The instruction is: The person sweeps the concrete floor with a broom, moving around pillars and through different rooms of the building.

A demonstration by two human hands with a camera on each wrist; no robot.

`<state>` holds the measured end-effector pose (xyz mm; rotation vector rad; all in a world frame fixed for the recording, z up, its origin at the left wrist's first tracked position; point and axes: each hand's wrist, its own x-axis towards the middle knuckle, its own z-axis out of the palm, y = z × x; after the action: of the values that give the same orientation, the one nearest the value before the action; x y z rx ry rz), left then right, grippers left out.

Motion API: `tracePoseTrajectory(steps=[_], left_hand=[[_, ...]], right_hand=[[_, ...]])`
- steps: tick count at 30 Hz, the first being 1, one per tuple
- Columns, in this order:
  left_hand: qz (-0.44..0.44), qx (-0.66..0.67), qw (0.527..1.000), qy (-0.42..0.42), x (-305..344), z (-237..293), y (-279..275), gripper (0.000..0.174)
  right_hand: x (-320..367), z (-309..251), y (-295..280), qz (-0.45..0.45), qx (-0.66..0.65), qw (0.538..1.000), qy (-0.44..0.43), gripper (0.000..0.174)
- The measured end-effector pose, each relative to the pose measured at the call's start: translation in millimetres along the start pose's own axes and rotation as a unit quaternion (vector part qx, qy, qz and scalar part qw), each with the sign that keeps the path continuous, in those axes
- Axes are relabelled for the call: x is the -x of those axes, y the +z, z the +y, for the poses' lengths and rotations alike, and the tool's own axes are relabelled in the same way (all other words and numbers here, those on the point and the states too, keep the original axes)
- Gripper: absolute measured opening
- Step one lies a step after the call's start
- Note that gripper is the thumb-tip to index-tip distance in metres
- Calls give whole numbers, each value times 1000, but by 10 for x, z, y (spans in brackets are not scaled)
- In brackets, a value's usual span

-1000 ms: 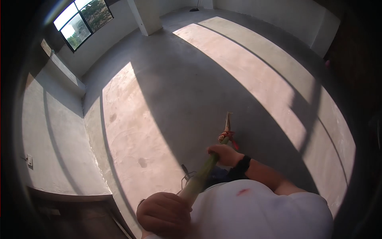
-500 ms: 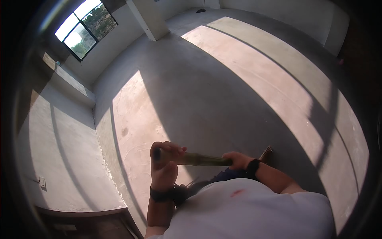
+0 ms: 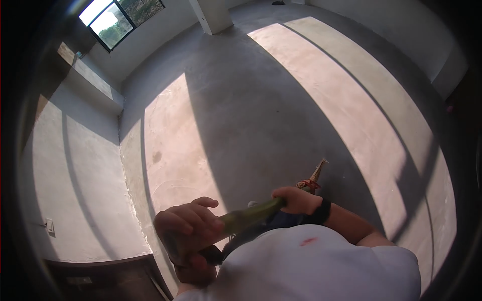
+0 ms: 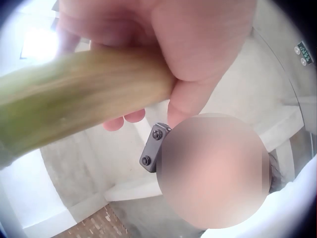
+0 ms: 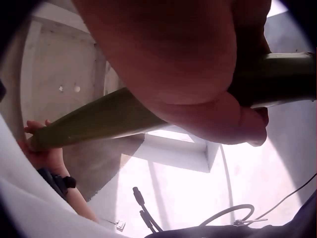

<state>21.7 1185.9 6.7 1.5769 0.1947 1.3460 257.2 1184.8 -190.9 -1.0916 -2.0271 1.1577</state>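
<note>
A green bamboo pole (image 3: 249, 214) lies slantwise across the front of the person's body in the head view. Its far end has red cord (image 3: 308, 184) tied round it, with pale, split-looking stalks (image 3: 318, 170) sticking out beyond. The right hand (image 3: 299, 200) grips the pole close to that cord. At the opposite end is the left hand (image 3: 188, 226), its fingers laid over the pole and one finger sticking out. In the left wrist view, fingertips (image 4: 134, 116) show below the pole (image 4: 89, 94) and the thumb lies by its end.
Cables (image 5: 143, 210) hang near the person's lap in the right wrist view. Sunlit strips cross the concrete floor (image 3: 251, 115). A low wall (image 3: 75, 165) with a switch plate (image 3: 49, 226) runs along the left, above a dark cabinet-like edge (image 3: 100, 266).
The left hand first gripped the pole low at the front, then rose upright at its end, and now tilts left and lower. The right hand keeps its grip; the corded end swung down and back up.
</note>
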Motion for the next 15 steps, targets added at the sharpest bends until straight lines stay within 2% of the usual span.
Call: tracePoseTrajectory(steps=[1, 2, 4, 5, 8, 9, 11, 12, 14, 15], left_hand=[[21, 21, 1000, -8, -51, -115, -140, 57], [84, 49, 992, -84, -88, -201, -178, 56], [115, 131, 969, -174, -135, -495, -486, 54], [86, 131, 971, -179, -128, -675, -704, 51], [73, 166, 971, -154, -354, -883, -1189, 37], [32, 183, 973, -138, -447, -954, -1366, 34], [-57, 209, 971, -99, -732, -1052, -1778, 28], [-106, 183, 974, -80, -882, -1062, -1949, 26], [-191, 134, 972, -43, -1168, -1018, -2213, 23], [-264, 92, 959, -38, -1318, -977, -2361, 25]], right_hand=[[-98, 32, -35, -20, -21, 999, 13, 24], [-192, 79, -76, -39, -43, 998, 25, 25], [-409, 252, -117, -80, -37, 994, 66, 25], [-512, 441, -84, -103, -10, 990, 95, 25], [-1060, 571, -101, -145, 18, 977, 158, 24], [-1261, 596, -111, -158, 19, 972, 174, 24], [-1795, 882, -111, -114, 69, 989, 60, 21], [-2022, 1009, -104, -93, 88, 992, 4, 20], [-2479, 1025, -141, -23, 101, 995, -13, 19], [-2715, 1001, -154, 15, 107, 994, -26, 18]])
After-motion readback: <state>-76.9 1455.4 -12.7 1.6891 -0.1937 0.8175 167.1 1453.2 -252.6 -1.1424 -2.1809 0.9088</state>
